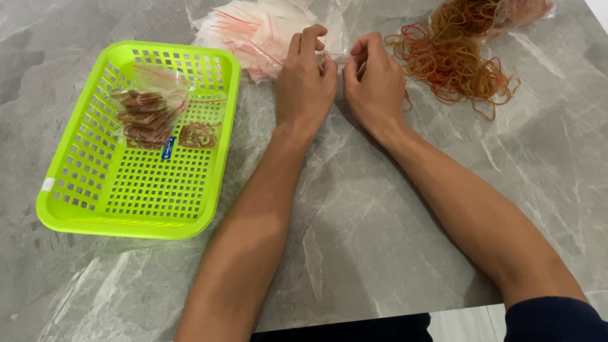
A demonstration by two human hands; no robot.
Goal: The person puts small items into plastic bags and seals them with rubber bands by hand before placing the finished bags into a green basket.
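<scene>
Behind curled fingers (312, 39), small bag (333, 48) half-hidden

- The small clear bags (257, 28) with red strips along their tops lie flat in a loose, overlapping heap at the far middle of the bench, just right of the green basket.
- The rubber bands (453, 62), orange-brown, spread in a tangled pile to the right, spilling from a clear bag lying on its side.

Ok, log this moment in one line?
left hand: on small bags | right hand: beside rubber bands | basket: filled bags
</scene>
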